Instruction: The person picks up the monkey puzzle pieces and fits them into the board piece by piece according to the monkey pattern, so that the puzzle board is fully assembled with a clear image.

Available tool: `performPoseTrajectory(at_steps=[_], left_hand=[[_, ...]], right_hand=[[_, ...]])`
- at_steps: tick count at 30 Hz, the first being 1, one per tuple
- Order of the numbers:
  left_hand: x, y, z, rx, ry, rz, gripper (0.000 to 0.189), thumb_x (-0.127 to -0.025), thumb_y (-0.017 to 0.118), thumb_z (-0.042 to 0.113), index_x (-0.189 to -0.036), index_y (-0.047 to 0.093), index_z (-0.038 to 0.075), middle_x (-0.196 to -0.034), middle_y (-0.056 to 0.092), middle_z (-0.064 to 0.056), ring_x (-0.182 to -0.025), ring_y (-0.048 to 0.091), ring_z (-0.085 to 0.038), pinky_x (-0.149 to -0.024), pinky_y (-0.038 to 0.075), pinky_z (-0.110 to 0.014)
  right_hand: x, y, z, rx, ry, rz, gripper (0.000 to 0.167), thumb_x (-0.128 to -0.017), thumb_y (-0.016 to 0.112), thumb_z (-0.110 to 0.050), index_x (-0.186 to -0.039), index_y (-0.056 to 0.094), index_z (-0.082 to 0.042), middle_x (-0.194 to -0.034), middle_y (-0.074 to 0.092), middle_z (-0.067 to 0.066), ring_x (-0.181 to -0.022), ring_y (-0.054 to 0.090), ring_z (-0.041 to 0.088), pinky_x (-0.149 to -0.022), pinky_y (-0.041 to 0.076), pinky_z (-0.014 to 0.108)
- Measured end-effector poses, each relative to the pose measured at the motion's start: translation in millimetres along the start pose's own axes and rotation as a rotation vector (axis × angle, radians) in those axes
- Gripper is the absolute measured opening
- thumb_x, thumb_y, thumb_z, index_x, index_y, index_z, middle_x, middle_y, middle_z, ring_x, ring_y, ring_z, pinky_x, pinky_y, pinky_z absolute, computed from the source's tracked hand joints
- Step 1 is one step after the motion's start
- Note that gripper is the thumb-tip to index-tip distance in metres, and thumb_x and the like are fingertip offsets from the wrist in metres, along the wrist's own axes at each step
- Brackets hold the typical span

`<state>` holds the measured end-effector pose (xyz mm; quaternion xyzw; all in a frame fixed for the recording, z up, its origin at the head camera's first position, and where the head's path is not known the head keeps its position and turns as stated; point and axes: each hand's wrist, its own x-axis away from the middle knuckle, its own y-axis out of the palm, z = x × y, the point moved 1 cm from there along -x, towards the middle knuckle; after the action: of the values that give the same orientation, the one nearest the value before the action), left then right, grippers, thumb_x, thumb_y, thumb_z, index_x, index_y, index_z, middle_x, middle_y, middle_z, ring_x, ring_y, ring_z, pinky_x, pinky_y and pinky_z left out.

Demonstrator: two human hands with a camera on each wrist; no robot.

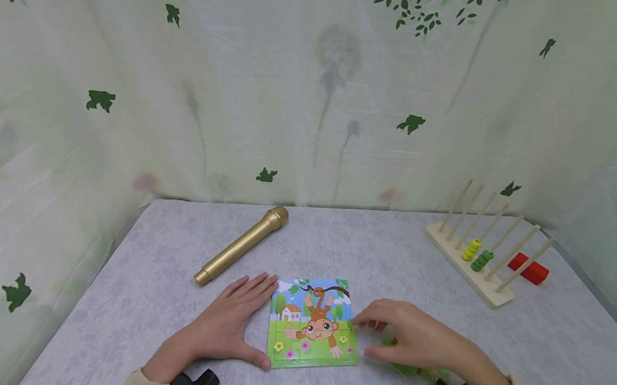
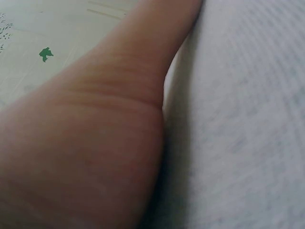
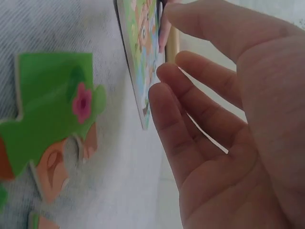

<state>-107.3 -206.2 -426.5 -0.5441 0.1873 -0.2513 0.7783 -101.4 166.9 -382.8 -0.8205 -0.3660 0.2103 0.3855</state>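
A square jigsaw puzzle [image 1: 310, 324] with a hanging monkey picture lies flat on the table, its pieces joined. My left hand [image 1: 230, 321] rests spread on the table along the puzzle's left side, with the thumb by its lower left corner. On the other side my right hand [image 1: 416, 335] hovers with bent, loose fingers, the fingertips close to the puzzle's right edge; whether they touch it I cannot tell. Nothing is between those fingers in the right wrist view. Loose puzzle pieces [image 3: 55, 95], green with a pink flower, lie beneath the right hand, which partly hides them in the head view.
A gold toy microphone [image 1: 241, 247] lies slantwise behind my left hand. At the back right stands a wooden peg rack [image 1: 471, 265] with yellow and green beads on two pegs. A red block [image 1: 528, 269] sits beside it. A leaf-print curtain [image 1: 302, 100] hangs behind the table.
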Motion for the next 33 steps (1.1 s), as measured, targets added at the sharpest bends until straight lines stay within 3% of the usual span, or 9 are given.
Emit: performPoseTrajectory(at_steps=[12, 19, 28, 33], left_hand=[[-1.1, 0.0, 0.2, 0.004, 0.003, -0.008, 0.136, -0.064, 0.064, 0.094, -0.165, 0.025, 0.013, -0.173, 0.021, 0.001, -0.160, 0.016, -0.024, -0.127, 0.009, -0.047], [-0.7, -0.1, 0.2, -0.001, 0.005, -0.004, 0.136, -0.063, 0.064, 0.095, -0.165, 0.026, 0.012, -0.172, 0.021, 0.000, -0.160, 0.017, -0.024, -0.127, 0.009, -0.047], [0.4, -0.3, 0.7, 0.009, 0.004, -0.003, 0.136, -0.063, 0.065, 0.094, -0.165, 0.027, 0.012, -0.172, 0.022, 0.000, -0.160, 0.017, -0.024, -0.126, 0.008, -0.046], [0.3, -1.4, 0.8, 0.010, 0.001, -0.005, 0.136, -0.063, 0.065, 0.094, -0.165, 0.026, 0.013, -0.172, 0.021, 0.000, -0.160, 0.016, -0.024, -0.126, 0.009, -0.047]], right_hand=[[14.2, -7.0, 9.5, -0.022, 0.002, -0.067, 0.035, -0.095, 0.076, -0.037, -0.128, 0.068, -0.026, -0.111, 0.065, -0.016, -0.090, 0.057, 0.001, -0.076, 0.053, 0.020], [27.4, -13.6, 16.5, -0.074, 0.063, -0.119, 0.048, -0.092, 0.077, -0.046, -0.134, 0.064, -0.027, -0.123, 0.064, -0.013, -0.097, 0.058, 0.001, -0.079, 0.056, 0.022], [32.7, -17.4, 24.8, -0.110, 0.070, -0.154, 0.057, -0.088, 0.081, -0.046, -0.138, 0.062, -0.026, -0.127, 0.063, -0.012, -0.100, 0.058, 0.002, -0.082, 0.055, 0.024], [33.2, -19.7, 25.4, -0.123, 0.149, -0.199, 0.066, -0.084, 0.082, -0.052, -0.141, 0.059, -0.030, -0.130, 0.060, -0.014, -0.105, 0.055, 0.002, -0.086, 0.054, 0.023]])
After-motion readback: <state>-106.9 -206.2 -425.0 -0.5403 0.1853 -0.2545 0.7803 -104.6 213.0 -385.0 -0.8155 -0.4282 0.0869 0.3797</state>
